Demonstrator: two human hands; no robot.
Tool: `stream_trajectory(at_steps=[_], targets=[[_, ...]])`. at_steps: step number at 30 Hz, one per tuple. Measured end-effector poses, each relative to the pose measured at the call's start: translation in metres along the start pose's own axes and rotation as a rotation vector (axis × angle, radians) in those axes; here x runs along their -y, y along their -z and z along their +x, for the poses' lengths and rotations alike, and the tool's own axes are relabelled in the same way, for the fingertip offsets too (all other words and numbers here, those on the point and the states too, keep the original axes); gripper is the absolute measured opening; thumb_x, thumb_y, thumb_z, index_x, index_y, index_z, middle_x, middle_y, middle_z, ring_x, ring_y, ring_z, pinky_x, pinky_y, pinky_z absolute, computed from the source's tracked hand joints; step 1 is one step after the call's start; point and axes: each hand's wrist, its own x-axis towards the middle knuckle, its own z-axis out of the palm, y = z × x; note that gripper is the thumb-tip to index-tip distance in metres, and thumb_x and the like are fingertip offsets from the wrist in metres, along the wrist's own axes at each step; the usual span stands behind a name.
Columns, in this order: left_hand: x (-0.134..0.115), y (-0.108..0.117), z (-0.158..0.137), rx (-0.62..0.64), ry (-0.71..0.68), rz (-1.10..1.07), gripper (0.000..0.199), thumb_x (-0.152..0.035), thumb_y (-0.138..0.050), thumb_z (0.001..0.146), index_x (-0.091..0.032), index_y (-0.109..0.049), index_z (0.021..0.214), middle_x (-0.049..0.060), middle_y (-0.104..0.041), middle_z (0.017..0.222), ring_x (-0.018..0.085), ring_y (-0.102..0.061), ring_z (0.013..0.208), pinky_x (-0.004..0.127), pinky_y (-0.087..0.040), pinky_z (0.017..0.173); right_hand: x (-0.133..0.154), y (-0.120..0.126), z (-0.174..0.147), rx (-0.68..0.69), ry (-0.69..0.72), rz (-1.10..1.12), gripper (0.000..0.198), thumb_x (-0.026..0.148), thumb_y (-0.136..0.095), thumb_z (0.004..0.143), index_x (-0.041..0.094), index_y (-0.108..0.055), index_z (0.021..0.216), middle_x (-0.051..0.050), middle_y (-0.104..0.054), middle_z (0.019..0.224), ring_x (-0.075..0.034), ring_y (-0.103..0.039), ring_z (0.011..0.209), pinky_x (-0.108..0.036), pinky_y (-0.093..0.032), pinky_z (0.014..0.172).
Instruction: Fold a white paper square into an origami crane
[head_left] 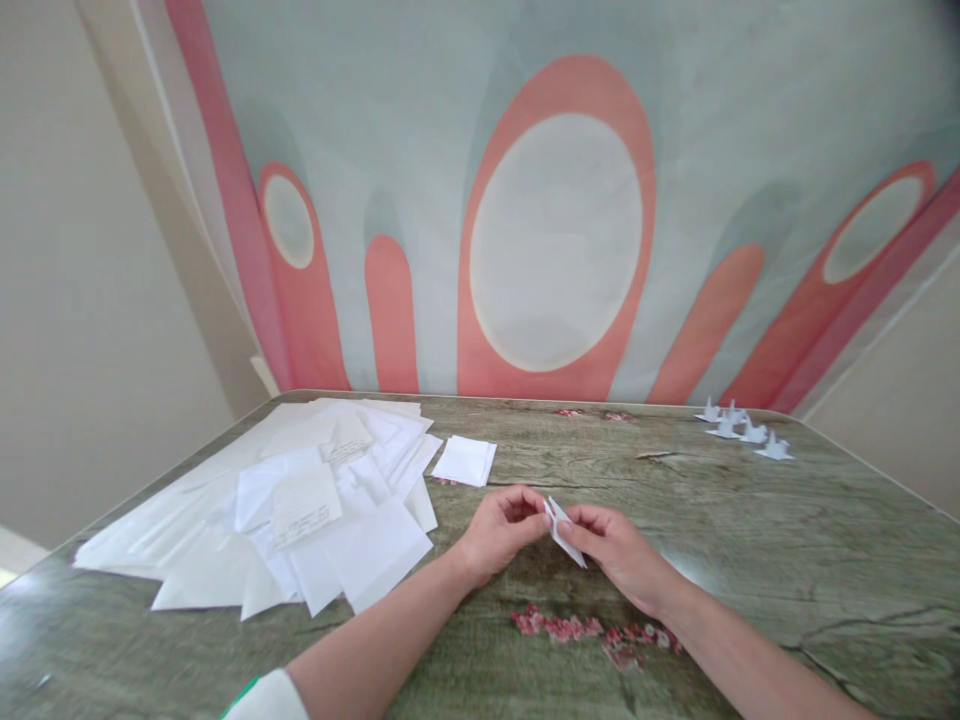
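Between my two hands is a small piece of folded white paper (568, 540), narrow and pointed, tilted with its lower end toward the right. My left hand (504, 532) pinches its upper left edge between thumb and fingers. On the other side, my right hand (611, 548) grips it with the thumb on top and the fingers curled behind. Both hands are low over the table, near its middle. The parts of the paper under the fingers are hidden.
A small stack of white paper squares (463, 461) lies left of my hands. Farther left spreads a large heap of white sheets (375, 545), some with writing. Several folded paper cranes (752, 431) stand at the far right of the wood-patterned table (750, 540). A painted backdrop (427, 120) rises behind.
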Motion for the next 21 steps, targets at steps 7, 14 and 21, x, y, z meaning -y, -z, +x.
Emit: stream_trajectory(at_steps=[7,14,21], targets=[[0.0018,-0.0061,0.0012,-0.154,0.062,0.062,0.022,-0.028,-0.072,0.061,-0.013,-0.058,0.064,0.0,-0.06,0.063,0.01,-0.049,0.058,0.023,-0.038,0.062,0.0009,-0.0017,0.0004,0.003,0.012,-0.039,0.027,0.041,-0.066,0.073,0.014,-0.061,0.074,0.004,-0.051,0.062,-0.008,-0.038,0.057,-0.021,-0.028,0.054],[0.0037,-0.0082,-0.0008,-0.206,0.057,0.097,0.025,-0.034,-0.07,0.063,-0.013,-0.056,0.06,-0.002,-0.056,0.058,0.009,-0.046,0.056,0.022,-0.036,0.059,0.0033,-0.0028,0.0004,-0.013,0.006,-0.066,0.031,0.046,-0.066,0.071,0.015,-0.061,0.071,0.003,-0.052,0.06,-0.01,-0.04,0.056,-0.023,-0.03,0.055],[0.0042,-0.0093,-0.0026,-0.15,-0.004,0.092,0.027,-0.037,-0.07,0.068,-0.012,-0.06,0.073,0.001,-0.06,0.069,0.011,-0.05,0.063,0.023,-0.039,0.064,0.0051,0.0003,0.0008,0.031,0.013,-0.056,0.03,0.043,-0.066,0.072,0.014,-0.059,0.068,0.003,-0.051,0.058,-0.009,-0.04,0.055,-0.023,-0.03,0.055]])
